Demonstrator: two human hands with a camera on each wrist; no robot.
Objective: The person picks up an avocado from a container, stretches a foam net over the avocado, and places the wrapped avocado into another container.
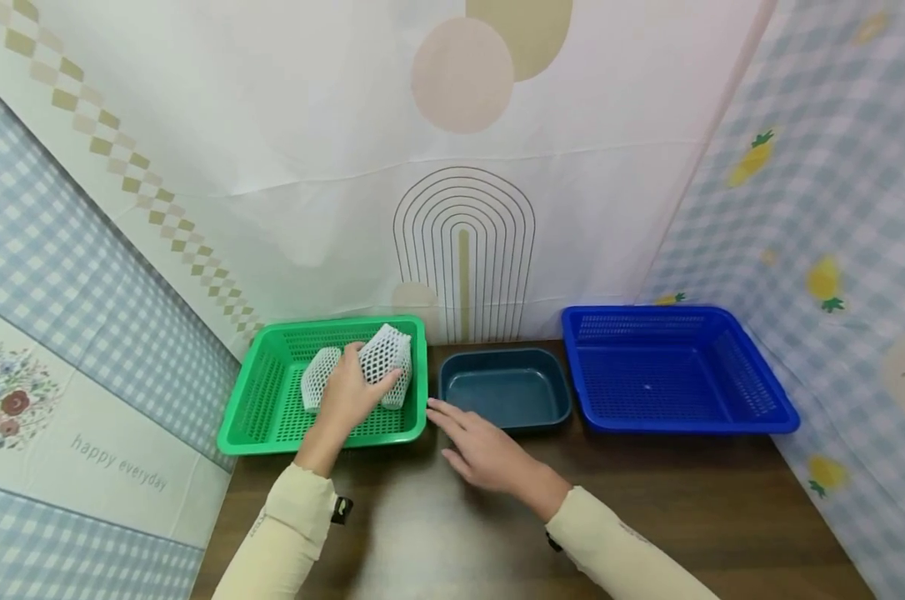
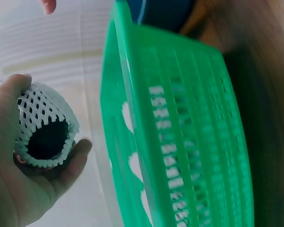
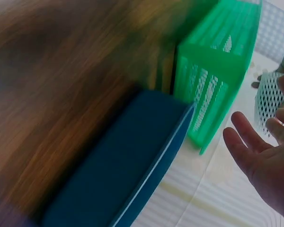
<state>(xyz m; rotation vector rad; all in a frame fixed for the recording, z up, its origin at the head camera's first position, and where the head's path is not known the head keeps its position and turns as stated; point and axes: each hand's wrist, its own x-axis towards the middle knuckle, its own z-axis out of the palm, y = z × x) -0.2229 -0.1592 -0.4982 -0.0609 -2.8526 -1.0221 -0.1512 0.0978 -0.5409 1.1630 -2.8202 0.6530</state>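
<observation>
My left hand grips a white foam fruit net above the green basket. In the left wrist view the foam net shows a dark round opening between thumb and fingers; what lies inside cannot be made out. Another white foam net lies in the basket to the left of this hand, and one more is partly hidden behind the held net. Beside the basket's right rim, my right hand has its fingers extended and holds nothing, in front of the dark teal tray.
The dark teal tray stands between the green basket and a larger blue basket on the right. All three are on a brown wooden table, close against a patterned cloth backdrop. Checked cloth hangs at both sides.
</observation>
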